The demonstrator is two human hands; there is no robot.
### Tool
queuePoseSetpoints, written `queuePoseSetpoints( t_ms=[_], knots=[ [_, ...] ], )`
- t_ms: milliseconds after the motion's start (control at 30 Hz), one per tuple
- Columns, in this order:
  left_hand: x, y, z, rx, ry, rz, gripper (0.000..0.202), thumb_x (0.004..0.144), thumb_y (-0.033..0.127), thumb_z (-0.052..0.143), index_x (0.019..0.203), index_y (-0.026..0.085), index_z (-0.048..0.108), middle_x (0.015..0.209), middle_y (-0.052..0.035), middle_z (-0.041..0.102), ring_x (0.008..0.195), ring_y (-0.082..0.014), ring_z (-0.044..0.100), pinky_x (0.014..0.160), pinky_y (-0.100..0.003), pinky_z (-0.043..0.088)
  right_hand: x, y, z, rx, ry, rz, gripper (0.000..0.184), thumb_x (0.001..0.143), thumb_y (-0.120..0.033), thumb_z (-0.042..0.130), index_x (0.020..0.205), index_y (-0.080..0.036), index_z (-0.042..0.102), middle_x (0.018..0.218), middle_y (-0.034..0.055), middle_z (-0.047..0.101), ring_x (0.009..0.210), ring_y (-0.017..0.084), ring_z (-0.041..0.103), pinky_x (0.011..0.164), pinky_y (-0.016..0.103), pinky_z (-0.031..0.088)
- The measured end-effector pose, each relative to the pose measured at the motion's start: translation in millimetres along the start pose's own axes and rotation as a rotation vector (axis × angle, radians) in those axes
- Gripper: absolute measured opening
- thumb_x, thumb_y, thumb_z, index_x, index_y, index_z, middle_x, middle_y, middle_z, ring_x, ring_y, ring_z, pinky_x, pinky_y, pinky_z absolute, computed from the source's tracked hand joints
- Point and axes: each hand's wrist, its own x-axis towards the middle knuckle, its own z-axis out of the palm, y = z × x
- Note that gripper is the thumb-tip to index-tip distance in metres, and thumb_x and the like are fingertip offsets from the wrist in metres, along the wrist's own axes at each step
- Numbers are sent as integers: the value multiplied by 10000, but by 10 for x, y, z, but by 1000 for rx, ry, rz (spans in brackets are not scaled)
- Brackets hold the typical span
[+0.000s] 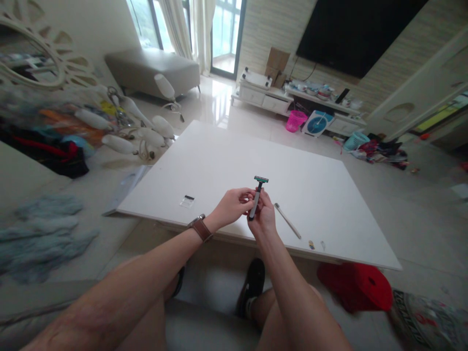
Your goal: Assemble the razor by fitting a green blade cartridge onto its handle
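Note:
A razor with a grey and black handle and a green-edged head is held upright above the near part of the white table, its head pointing away from me. My right hand is closed round the handle from the right. From the left, my left hand pinches at the same handle, its fingertips meeting the right hand's fingers, which partly hide each other. A toothbrush lies on the table just right of my right hand. Left of my left hand lies a small clear packet with a black strip.
Two tiny items, a yellowish and dark piece and a pale piece, lie near the table's front edge. A red cap is below the right edge. A chandelier with white shades stands beyond the left edge.

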Motion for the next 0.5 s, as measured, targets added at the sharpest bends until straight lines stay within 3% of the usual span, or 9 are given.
queuePoseSetpoints(
  t_ms=[500],
  knots=[
    [-1, 45, -5, -32, -6, -28, 276, 821, 270, 648, 1054, 129, 694, 817, -49, 685, 711, -152, 669, 546, -229, 595, -44, -23, 37, 1, 8, 2, 100, 874, -240, 673, 804, -177, 639, 613, -41, 705, 507, 81, 649, 444, 148, 471]
  ],
)
